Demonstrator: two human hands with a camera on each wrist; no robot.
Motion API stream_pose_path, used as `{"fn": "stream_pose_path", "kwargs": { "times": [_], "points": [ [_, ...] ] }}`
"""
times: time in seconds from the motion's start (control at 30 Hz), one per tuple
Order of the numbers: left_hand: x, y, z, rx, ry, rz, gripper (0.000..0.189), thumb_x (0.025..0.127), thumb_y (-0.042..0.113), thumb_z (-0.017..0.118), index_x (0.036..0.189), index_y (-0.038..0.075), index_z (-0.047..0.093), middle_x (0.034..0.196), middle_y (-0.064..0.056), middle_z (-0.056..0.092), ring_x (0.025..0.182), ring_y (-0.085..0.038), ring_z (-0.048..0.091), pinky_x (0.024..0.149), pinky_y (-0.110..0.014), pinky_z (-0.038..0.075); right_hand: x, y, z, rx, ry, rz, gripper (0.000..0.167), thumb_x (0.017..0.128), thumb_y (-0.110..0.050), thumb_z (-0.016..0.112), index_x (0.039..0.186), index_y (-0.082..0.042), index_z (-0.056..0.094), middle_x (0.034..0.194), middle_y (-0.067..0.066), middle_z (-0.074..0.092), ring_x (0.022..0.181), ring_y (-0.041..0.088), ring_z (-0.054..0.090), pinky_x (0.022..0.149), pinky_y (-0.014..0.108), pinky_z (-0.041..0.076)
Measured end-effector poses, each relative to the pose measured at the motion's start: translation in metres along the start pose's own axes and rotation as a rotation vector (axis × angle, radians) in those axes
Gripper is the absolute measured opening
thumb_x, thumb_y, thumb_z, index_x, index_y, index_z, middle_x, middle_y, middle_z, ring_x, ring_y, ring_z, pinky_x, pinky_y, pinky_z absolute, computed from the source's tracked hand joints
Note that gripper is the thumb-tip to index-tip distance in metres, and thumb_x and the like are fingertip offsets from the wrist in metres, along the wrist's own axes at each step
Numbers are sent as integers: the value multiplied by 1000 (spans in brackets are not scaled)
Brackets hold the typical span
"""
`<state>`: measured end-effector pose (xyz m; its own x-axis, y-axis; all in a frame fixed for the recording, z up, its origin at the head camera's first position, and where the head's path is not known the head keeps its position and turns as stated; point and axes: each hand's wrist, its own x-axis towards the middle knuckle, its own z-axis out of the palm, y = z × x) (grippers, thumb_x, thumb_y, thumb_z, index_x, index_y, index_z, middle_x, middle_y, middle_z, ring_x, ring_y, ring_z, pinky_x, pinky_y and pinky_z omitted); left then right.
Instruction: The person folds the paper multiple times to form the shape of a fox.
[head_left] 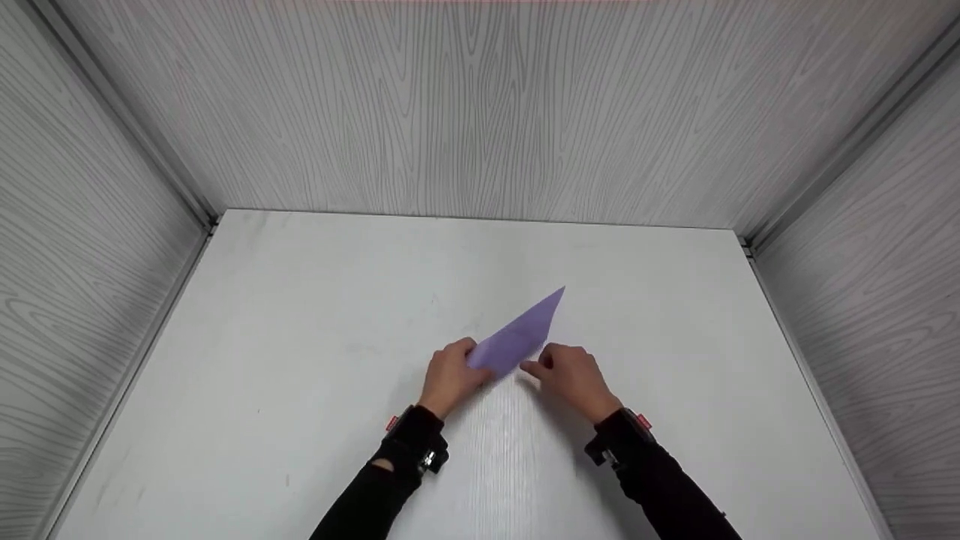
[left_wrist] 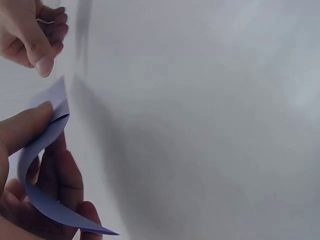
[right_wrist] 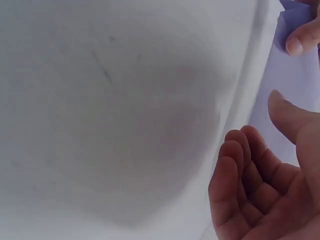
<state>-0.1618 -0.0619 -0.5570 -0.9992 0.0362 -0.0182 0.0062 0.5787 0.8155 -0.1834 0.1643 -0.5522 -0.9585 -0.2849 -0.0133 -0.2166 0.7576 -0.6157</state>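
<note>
A folded sheet of purple paper [head_left: 523,328] is held up over the middle of the white table, one pointed corner aimed to the far right. My left hand [head_left: 450,377] grips its near left end, thumb on top and fingers underneath. In the left wrist view the paper [left_wrist: 50,204] bends in a curve across the fingers, with a folded flap by the thumb. Just right of the paper is my right hand [head_left: 576,381], holding nothing. The right wrist view has its fingers [right_wrist: 225,187] loosely bent and the thumb [right_wrist: 287,115] apart from them, overlapping the paper behind.
The white table [head_left: 300,315] spreads out around both hands. Pale wood-grain panels stand at the back [head_left: 465,112], the left [head_left: 67,285] and the right [head_left: 877,277]. Both forearms wear dark sleeves with a device strapped at each wrist.
</note>
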Motion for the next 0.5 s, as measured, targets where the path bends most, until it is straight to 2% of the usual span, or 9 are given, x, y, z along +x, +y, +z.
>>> {"fn": "stream_pose_path", "kwargs": {
  "times": [0.1, 0.23, 0.33, 0.4, 0.5],
  "points": [
    [0, 3, 1, -114, 31, -10, 27, 78, 16, 85, 83, 8, 60, 81, -4, 64, 75, -18, 55, 67, -34, 46, 2, 1, -3, 161, -11, -5, 25, 96, -34, 75, 86, -12, 70, 75, -5, 64, 67, 10, 57, 63, 28, 45],
    [-3, 8, 2, -236, 56, -49, 28, 78, 19, 86, 86, 7, 62, 84, -3, 66, 77, -17, 56, 68, -31, 47, 4, -5, -7, 555, -76, 47, 26, 100, -27, 71, 104, -1, 70, 94, 9, 72, 87, 17, 68, 80, 29, 58],
    [-6, 11, 4, -290, 55, -67, 30, 78, 22, 86, 89, 5, 64, 89, -5, 69, 80, -17, 59, 71, -32, 48, 5, -9, -10, 791, -66, 107, 23, 101, -17, 69, 108, 4, 67, 101, 15, 70, 96, 22, 69, 89, 34, 59],
    [-8, 13, 4, -313, 41, -65, 32, 79, 24, 85, 91, 5, 64, 93, -7, 71, 83, -18, 60, 74, -34, 50, 6, -12, -12, 850, -35, 125, 18, 101, -13, 68, 106, 5, 66, 98, 14, 70, 94, 22, 69, 89, 34, 59],
    [-12, 12, 2, -322, 14, -36, 35, 81, 29, 85, 99, 5, 66, 101, -8, 71, 91, -20, 62, 81, -38, 52, 6, -13, -15, 849, -17, 101, 16, 101, -10, 67, 103, 5, 65, 96, 12, 70, 92, 20, 69, 87, 33, 59]
  ]
}}
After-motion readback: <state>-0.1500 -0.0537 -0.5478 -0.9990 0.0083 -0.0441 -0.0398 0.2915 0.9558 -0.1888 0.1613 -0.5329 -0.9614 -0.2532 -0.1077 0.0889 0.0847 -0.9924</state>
